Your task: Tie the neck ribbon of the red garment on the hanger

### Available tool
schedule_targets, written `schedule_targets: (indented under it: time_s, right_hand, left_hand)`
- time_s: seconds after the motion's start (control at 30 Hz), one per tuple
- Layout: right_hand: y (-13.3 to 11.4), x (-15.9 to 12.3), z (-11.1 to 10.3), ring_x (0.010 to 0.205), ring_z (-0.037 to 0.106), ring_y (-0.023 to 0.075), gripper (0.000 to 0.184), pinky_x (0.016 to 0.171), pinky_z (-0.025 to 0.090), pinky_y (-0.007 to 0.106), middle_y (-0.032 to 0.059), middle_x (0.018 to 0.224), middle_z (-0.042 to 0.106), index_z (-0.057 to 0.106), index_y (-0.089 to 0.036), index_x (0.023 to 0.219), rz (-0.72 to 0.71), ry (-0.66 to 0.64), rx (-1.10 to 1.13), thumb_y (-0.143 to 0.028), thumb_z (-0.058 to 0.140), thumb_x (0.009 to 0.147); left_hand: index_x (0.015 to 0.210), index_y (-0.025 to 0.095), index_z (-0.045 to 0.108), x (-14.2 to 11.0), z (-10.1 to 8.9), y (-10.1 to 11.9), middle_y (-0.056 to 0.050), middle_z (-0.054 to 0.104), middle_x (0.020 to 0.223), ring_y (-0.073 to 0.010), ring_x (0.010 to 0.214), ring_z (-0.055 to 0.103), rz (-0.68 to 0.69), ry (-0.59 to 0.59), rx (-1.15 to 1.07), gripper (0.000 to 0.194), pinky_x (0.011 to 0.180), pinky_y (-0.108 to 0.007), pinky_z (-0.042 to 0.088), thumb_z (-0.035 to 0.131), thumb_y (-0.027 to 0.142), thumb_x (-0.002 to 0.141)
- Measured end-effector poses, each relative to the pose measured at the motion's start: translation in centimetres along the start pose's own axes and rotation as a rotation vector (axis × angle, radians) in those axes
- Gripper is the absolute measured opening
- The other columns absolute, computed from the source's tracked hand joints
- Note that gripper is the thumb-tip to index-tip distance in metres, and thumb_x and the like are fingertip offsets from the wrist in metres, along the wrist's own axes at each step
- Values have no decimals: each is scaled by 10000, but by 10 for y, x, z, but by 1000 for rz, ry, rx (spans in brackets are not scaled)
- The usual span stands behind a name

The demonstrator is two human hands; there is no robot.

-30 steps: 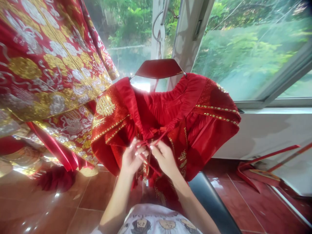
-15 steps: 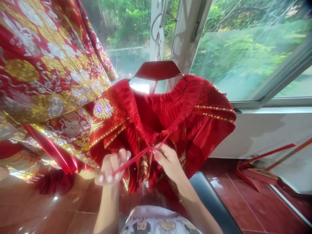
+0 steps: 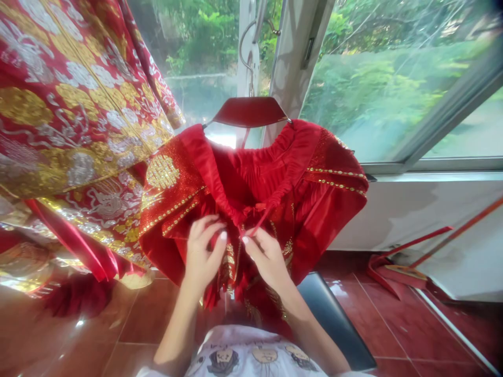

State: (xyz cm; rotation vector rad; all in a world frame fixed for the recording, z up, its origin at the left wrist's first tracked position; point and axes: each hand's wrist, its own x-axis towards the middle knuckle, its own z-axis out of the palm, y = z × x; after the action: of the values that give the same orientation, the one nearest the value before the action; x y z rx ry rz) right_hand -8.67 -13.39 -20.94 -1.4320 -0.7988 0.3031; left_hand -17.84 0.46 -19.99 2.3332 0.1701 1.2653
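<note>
A red garment with gold bead trim hangs from a red hanger in front of the window. Thin red tie strings come off its gathered waistband at the middle. My right hand pinches one string between thumb and forefinger just below the waistband. My left hand is raised beside it, fingers curled against the red fabric close to the strings; whether it grips a string is hidden by the fingers.
A large red robe with gold and silver embroidery hangs at the left, touching the garment. A black seat sits below. Red ribbons lie on the red tiled floor by the white wall. My white printed shirt shows at the bottom.
My left hand, which had pulled a string out down to the left, has come back up to the waistband beside my right hand. The string is no longer stretched out.
</note>
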Motion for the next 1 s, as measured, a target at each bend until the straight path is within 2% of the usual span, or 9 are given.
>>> schedule_targets:
  time_s: [0.1, 0.17, 0.3, 0.37, 0.43, 0.63, 0.73, 0.83, 1.0]
  right_hand:
    - [-2, -1, -1, 553, 437, 87, 208, 528, 361, 210, -13, 658, 546, 587, -161, 826, -27, 22, -37, -350, 522, 883]
    - [-3, -1, -2, 566, 457, 90, 208, 534, 374, 210, -5, 679, 563, 605, -159, 840, -37, 32, -42, -346, 524, 883]
    - [-4, -3, -3, 573, 478, 98, 232, 524, 391, 210, -2, 680, 574, 651, -160, 972, -50, 32, -18, -332, 522, 885]
    - [-6, -2, -6, 521, 454, 95, 262, 484, 375, 207, -21, 599, 529, 661, -155, 1015, -49, 17, -14, -335, 524, 883]
    - [-9, -1, -11, 468, 422, 89, 272, 443, 351, 204, -36, 533, 478, 680, -144, 987, -49, 6, -42, -342, 528, 879]
    - [-28, 10, -39, 613, 575, 129, 243, 561, 455, 233, 31, 695, 654, 713, -127, 924, -138, 96, -232, -325, 618, 819]
    - [-36, 15, -51, 501, 480, 98, 300, 477, 384, 217, -7, 569, 581, 712, -114, 957, -135, 182, -321, -353, 672, 779]
    - [-44, 19, -60, 456, 403, 69, 231, 454, 335, 207, -40, 494, 492, 716, -128, 833, -203, 218, -376, -345, 703, 755]
    - [-53, 26, -76, 484, 486, 81, 126, 491, 398, 207, -23, 533, 576, 715, -161, 766, -296, 326, -410, -286, 706, 759]
  left_hand:
    - [954, 175, 687, 5, 16, 14, -104, 593, 1133, -240, 1076, 526, -124, -36, 42, 221, 949, -402, 421, 521, 319, 923]
    - [809, 158, 660, 9, 23, 23, -98, 614, 997, -230, 959, 544, -154, -77, -4, 275, 891, -390, 427, 497, 344, 930]
    - [642, 156, 534, 12, 37, 34, -21, 540, 636, -142, 620, 500, -329, -296, -471, 430, 654, -290, 427, 401, 401, 969]
    - [673, 154, 531, 11, 44, 37, -5, 521, 581, -121, 551, 476, -429, -331, -683, 440, 561, -256, 400, 383, 442, 970]
    - [651, 149, 525, 11, 48, 37, 1, 509, 546, -104, 514, 446, -449, -300, -679, 461, 508, -236, 358, 394, 464, 962]
    - [549, 129, 546, 30, 32, 31, 41, 450, 486, -53, 460, 347, -283, -207, -415, 399, 437, -193, 256, 644, 391, 833]
    - [569, 132, 614, 50, 11, 33, 40, 516, 495, -48, 457, 402, -134, -96, -405, 315, 441, -177, 293, 683, 315, 816]
    - [547, 135, 629, 68, -8, 36, 48, 507, 463, -36, 429, 388, 7, 36, -344, 283, 428, -170, 283, 713, 247, 793]
    - [591, 149, 685, 96, -24, 24, 28, 555, 492, -44, 433, 418, 78, 227, -328, 227, 410, -166, 292, 729, 271, 777]
